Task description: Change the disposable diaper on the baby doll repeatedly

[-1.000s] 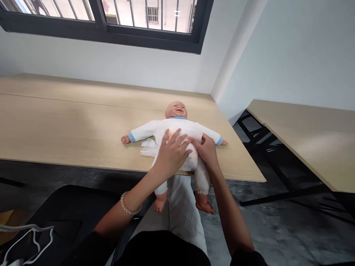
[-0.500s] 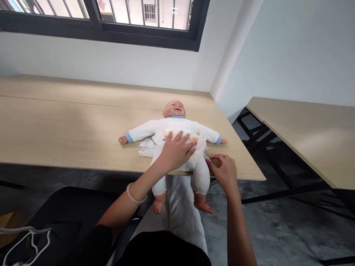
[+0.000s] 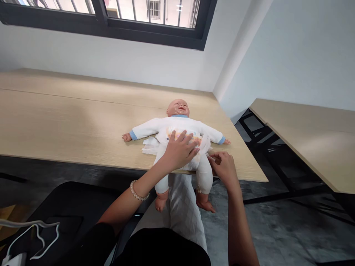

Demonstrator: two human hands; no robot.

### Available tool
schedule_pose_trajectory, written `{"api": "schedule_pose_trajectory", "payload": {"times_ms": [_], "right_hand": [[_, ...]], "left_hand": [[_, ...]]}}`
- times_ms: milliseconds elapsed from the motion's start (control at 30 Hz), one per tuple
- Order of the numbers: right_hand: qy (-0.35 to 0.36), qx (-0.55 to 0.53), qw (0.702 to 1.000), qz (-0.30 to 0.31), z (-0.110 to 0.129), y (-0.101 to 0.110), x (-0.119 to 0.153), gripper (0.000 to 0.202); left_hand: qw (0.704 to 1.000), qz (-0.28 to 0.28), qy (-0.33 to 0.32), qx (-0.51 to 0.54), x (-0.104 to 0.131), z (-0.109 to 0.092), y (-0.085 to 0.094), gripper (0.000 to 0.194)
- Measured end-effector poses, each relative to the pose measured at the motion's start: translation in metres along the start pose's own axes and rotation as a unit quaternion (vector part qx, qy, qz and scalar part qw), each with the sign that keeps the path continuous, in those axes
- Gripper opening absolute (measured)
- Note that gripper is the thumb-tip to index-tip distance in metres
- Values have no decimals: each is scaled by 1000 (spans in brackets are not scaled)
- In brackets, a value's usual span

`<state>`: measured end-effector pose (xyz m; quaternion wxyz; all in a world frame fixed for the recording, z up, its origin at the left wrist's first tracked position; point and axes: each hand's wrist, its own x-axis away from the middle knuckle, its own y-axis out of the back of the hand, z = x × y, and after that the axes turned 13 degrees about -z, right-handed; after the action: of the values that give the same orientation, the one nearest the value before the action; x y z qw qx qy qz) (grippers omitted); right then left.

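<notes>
A baby doll in a white suit with blue cuffs and collar lies face up, its lower legs hanging over the table's front edge. Around its hips is a white diaper with an orange print across the front; one loose side flap spreads out at the left. My left hand rests flat on the diaper's front, fingers spread. At the right hip my right hand has thumb and fingertips pinched together on the diaper's side edge. Part of the diaper's front is hidden under my left hand.
The doll lies near the right end of a wooden table, below a dark-framed window. A second table stands to the right across a gap. A black chair and white cables are at lower left.
The view has shifted slightly, so the doll and both hands appear a little further right. My left hand stays on the diaper's front, and my right hand stays at its side edge.
</notes>
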<state>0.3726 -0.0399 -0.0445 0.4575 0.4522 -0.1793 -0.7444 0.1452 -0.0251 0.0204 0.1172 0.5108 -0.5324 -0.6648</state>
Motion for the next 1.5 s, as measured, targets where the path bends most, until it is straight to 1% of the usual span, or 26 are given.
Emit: {"api": "schedule_pose_trajectory", "payload": {"times_ms": [67, 133, 200, 267, 333, 400, 467, 533, 700, 800, 900, 1000, 1067, 1200, 1333, 1433, 1500], "right_hand": [[-11, -15, 1000, 9, 2, 1, -1, 35], [-45, -48, 998, 12, 3, 2, -2, 35], [-94, -96, 991, -1, 3, 3, -5, 37], [-126, -156, 979, -36, 4, 6, -12, 39], [-138, -224, 961, -81, 7, 10, -21, 39], [-143, -284, 941, -113, 14, 13, -33, 41], [-148, -322, 927, -121, 26, 14, -44, 44], [-143, -335, 925, -108, 41, 13, -54, 46], [-91, -318, 942, -61, 81, -1, -66, 45], [-73, -284, 956, -32, 96, -10, -67, 41], [-65, -243, 968, -20, 102, -14, -66, 35], [-56, -225, 973, -8, 104, -13, -65, 31], [-56, -227, 972, 9, 105, -12, -65, 31], [-47, -217, 975, 18, 106, -12, -62, 28], [-13, -162, 987, 6, 112, -13, -58, 24], [17, -118, 993, 2, 121, -15, -51, 24], [31, -83, 996, 8, 126, -18, -43, 28]], "left_hand": [[1000, -1, 0, 0, 0, 0, 0, 43], [1000, -2, -1, 1, 1, 0, -1, 43], [1000, -7, 0, 2, 1, 1, -1, 42], [1000, -11, -1, 3, 1, 1, -1, 41], [1000, -10, -1, 5, 2, 1, -2, 40], [1000, -10, -2, 5, 2, 1, -3, 40], [1000, -15, -1, 4, 1, 1, -3, 39], [1000, -23, -1, 3, 1, 0, -4, 39], [1000, -22, -6, 6, 1, 0, -3, 39], [1000, -18, -3, 7, 1, -1, -3, 39], [1000, -1, 4, 12, 0, -2, -3, 38], [999, 18, 17, 34, -1, 1, -1, 39], [997, 23, 23, 70, -1, 6, 4, 38], [985, 19, 10, 172, 0, 24, 17, 25], [966, -5, 29, 259, 1, 34, 21, 17], [949, -47, 54, 306, 3, 37, 18, 13], [936, -89, 83, 329, 7, 41, 16, 15]]}}
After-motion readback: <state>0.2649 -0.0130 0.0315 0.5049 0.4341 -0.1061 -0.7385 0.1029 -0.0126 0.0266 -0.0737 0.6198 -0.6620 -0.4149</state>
